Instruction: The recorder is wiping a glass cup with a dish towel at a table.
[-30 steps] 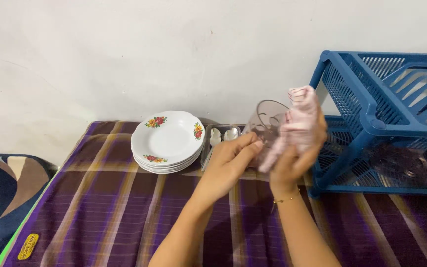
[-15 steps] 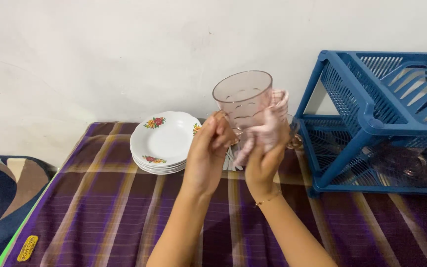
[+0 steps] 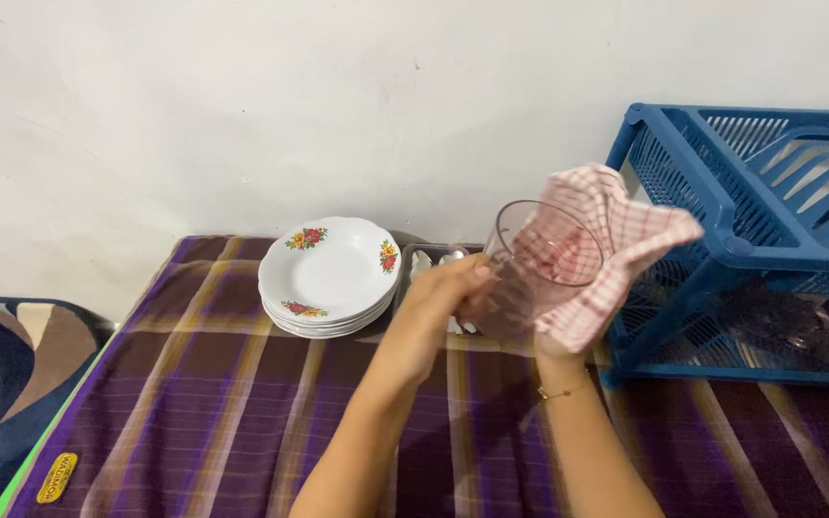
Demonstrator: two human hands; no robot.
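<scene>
My left hand (image 3: pixel 445 295) grips the side of a clear pinkish glass cup (image 3: pixel 530 269), held tilted above the table with its mouth facing me. My right hand (image 3: pixel 556 338) is mostly hidden under a red-and-white checked cloth (image 3: pixel 616 245), which is pushed into the cup and drapes over its right rim. Both hands are raised over the purple plaid tablecloth (image 3: pixel 242 403), just left of the blue plastic dish rack (image 3: pixel 722 240).
A stack of white floral plates (image 3: pixel 328 276) sits at the back of the table. A small metal tray with spoons (image 3: pixel 429 259) lies behind my left hand. Dark glassware (image 3: pixel 789 321) rests in the rack's lower tier. A patterned rug (image 3: pixel 2 364) lies on the floor at left.
The cup came down from an upright raised position and tilted toward me. The bunched cloth has spread open and now goes into the cup's mouth.
</scene>
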